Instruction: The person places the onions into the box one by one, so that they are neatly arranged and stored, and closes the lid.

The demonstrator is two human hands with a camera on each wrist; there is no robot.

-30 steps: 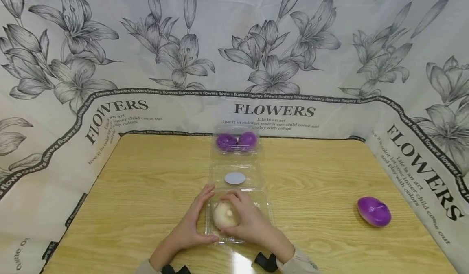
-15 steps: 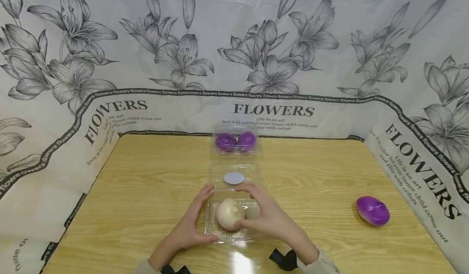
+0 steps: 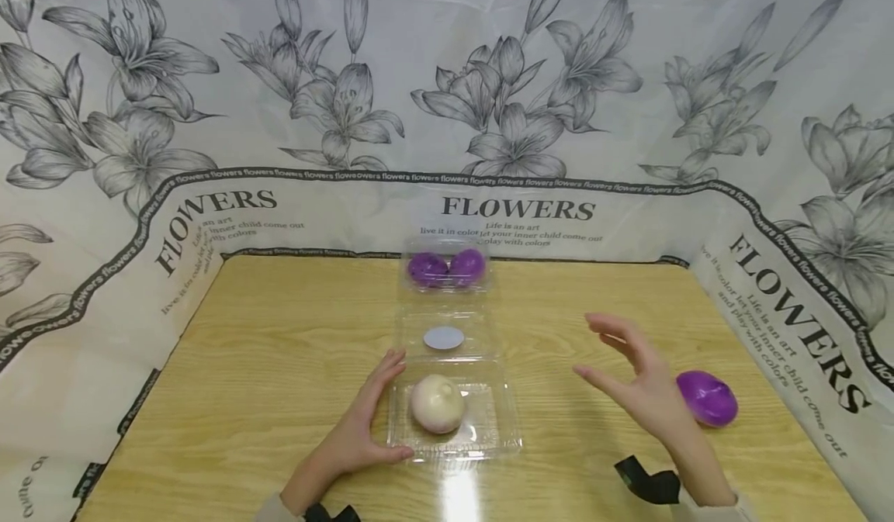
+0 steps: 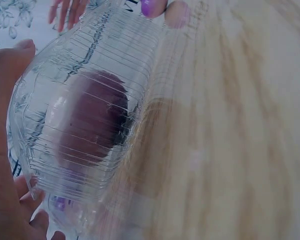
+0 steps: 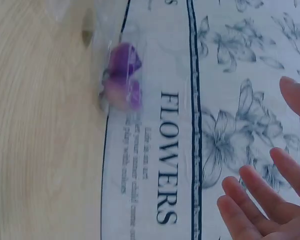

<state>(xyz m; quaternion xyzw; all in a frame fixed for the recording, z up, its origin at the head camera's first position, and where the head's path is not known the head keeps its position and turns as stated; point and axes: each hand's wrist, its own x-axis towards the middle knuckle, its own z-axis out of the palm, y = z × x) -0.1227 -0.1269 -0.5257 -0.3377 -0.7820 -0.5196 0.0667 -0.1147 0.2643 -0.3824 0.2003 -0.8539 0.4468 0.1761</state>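
Note:
A clear plastic clamshell container (image 3: 482,421) stands with its lid (image 3: 482,328) folded back. In its left half sits a round, cream, turnip-like vegetable (image 3: 437,404), whose dark purple underside shows through the wall in the left wrist view. My left hand (image 3: 356,429) rests along the container's left side, thumb near the front corner and fingertips near the back. Out to the right, above the table, my right hand (image 3: 646,390) is spread with nothing in it. Just beyond that hand lies a glossy purple turnip-like vegetable (image 3: 712,399), partly covered by it.
Behind the lid, another clear container (image 3: 447,285) holds two purple vegetables (image 3: 466,267) against the back curtain. Flower-print cloth (image 3: 517,219) walls in the wooden table (image 3: 293,328) at the back and sides. A white oval label (image 3: 443,338) sits on the lid.
My right hand has let go of the cream vegetable in the container and moved right, toward the loose purple one. The left hand has stayed at the container's side.

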